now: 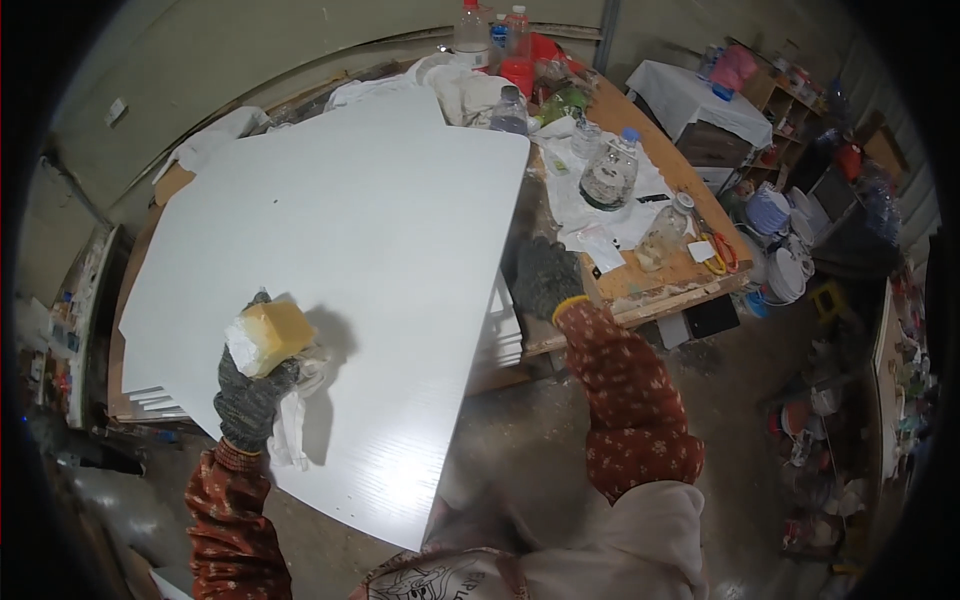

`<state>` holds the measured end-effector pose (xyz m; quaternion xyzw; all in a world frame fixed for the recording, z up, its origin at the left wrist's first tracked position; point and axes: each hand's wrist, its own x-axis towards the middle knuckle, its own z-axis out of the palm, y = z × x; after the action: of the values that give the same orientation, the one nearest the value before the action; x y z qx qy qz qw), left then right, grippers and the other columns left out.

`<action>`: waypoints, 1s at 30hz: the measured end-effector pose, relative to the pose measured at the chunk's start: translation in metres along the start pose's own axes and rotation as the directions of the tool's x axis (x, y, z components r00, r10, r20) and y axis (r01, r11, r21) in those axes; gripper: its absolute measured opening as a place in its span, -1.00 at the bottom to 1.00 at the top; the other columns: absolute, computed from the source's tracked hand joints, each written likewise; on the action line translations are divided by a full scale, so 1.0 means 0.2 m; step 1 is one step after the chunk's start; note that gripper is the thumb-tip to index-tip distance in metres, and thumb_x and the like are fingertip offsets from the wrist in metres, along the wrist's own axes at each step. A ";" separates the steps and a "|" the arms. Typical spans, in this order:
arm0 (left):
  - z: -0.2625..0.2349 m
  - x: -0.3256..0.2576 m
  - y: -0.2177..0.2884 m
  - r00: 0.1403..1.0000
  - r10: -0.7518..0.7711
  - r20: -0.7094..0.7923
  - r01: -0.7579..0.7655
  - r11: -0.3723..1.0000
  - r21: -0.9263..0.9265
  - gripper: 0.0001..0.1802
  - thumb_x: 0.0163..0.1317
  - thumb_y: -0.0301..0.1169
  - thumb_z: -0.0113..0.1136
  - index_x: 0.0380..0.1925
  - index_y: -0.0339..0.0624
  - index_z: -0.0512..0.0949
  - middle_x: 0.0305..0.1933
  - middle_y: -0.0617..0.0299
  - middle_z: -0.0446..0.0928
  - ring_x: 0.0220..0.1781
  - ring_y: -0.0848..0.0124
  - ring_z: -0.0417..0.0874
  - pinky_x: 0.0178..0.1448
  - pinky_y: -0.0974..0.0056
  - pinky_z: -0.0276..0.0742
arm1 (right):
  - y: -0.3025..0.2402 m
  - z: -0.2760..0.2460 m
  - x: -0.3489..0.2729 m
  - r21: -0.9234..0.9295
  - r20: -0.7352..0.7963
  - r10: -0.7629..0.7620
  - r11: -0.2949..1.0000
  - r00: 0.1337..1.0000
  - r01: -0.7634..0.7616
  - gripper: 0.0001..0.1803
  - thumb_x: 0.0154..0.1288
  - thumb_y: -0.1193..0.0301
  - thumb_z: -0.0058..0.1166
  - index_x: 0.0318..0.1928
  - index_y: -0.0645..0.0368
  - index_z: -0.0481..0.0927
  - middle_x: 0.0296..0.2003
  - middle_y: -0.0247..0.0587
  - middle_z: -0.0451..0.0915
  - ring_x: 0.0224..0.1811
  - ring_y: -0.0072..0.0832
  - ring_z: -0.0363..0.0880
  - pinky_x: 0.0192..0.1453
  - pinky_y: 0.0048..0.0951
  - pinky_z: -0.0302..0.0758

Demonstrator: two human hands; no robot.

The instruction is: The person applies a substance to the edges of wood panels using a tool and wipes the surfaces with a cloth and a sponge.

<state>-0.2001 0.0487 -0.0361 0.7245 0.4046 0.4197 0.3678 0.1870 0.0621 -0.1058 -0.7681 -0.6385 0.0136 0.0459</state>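
1. My left hand (pixel 252 392), in a dark knit glove, is closed around a yellow sponge block (pixel 268 336) with a white face on its left side; I hold it raised above the lower left part of the white panel (pixel 340 240).
2. A white rag (pixel 292 420) hangs from the same grip, below the sponge block, and drapes over the panel's near edge.
3. My right hand (pixel 545 277), also gloved, rests at the panel's right edge, fingers curled; I cannot tell whether it grips the edge or only presses against it.
4. The white panel lies flat on a stack of similar white boards (pixel 505 335), whose edges show just below my right hand.
5. The wooden worktop (pixel 660 275) extends to the right of the panel, carrying a round glass jar (pixel 607 180), clear plastic bottles (pixel 510 108), white cloths (pixel 470 90) and an orange-handled tool (pixel 718 255).
6. Stacked white buckets (pixel 790 270) stand on the floor beyond the worktop's right end.
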 end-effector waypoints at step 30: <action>0.10 0.17 -0.25 0.970 0.131 0.203 -0.032 0.902 -0.431 -0.49 0.20 -0.51 0.17 0.16 -0.29 0.32 0.03 0.11 0.46 -0.04 0.38 0.51 0.06 0.35 0.46 | -0.96 0.04 -1.78 0.651 -0.353 0.203 0.754 0.913 0.085 -0.19 0.23 0.13 -0.01 0.37 0.24 0.00 0.36 0.02 0.05 0.42 -0.08 -0.04 0.48 -0.21 -0.06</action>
<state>-0.1845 0.0950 -0.0769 0.6865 0.2278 0.4270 0.5426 -0.0682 -0.2520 -0.1096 -0.7091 -0.5444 0.0790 0.4411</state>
